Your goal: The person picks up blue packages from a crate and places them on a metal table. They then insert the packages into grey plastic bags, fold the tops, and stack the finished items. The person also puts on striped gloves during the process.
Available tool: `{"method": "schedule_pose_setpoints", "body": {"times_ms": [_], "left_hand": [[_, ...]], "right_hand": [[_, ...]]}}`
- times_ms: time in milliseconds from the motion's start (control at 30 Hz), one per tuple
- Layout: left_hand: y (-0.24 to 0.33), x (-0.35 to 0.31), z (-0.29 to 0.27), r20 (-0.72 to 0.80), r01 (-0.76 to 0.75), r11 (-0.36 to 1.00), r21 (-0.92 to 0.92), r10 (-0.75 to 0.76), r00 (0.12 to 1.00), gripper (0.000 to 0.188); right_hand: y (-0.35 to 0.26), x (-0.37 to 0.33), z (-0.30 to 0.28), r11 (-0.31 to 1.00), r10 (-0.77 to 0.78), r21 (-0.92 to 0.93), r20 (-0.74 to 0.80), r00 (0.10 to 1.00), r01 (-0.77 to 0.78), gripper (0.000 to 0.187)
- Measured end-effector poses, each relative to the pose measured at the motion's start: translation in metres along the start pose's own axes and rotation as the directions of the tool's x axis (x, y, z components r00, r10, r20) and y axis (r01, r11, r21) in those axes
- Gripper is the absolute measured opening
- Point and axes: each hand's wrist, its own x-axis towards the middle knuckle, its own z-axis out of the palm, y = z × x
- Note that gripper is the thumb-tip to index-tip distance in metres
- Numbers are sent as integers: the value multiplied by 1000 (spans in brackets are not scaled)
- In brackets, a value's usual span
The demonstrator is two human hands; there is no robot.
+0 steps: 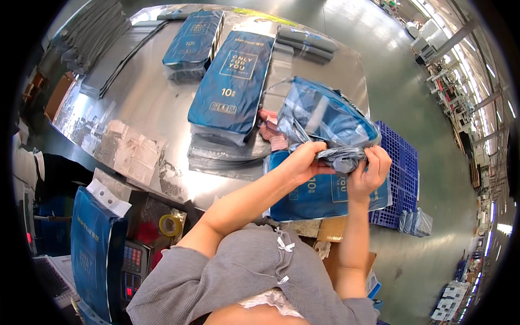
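Our left hand (301, 161) and right hand (370, 169) are both closed on the gathered mouth of a clear plastic bag (325, 116) that holds folded blue fabric; the fingers (379, 157) of the right hand curl over the bunched end, and the left hand pinches it from the other side. The bag is lifted just above the near edge of the reflective tabletop (135, 103), over a flat blue printed pouch (325, 195) lying under our wrists. Just beside the bag lies a pink striped item (271, 132). Farther out, a stack of blue pouches (233, 86) rests on grey bags, with a second stack (192, 43) behind it and grey folded bags (306, 42) near the far edge. A blue plastic crate (403, 168) stands on the floor to our right. At lower left we see a roll of yellow tape (169, 225) near a keypad device (132, 268).
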Motion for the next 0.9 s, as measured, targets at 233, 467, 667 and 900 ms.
{"method": "schedule_pose_setpoints", "body": {"times_ms": [233, 467, 667, 900], "left_hand": [[1, 50, 27, -48, -103, 986, -131, 97, 994, 20], [17, 88, 65, -125, -288, 948, -137, 272, 954, 18], [-10, 116, 46, -194, -270, 963, 12, 267, 944, 14], [-48, 118, 42, -122, -287, 952, 107, 299, 946, 13]], "right_hand": [[25, 6, 51, 924, 382, 132, -310, 871, -358, 8], [53, 27, 71, 827, 543, 380, -347, 765, -415, 6], [83, -25, 56, 822, 554, 297, -223, 802, -485, 12], [95, -75, 18, 807, 579, 173, -37, 815, -565, 10]]}}
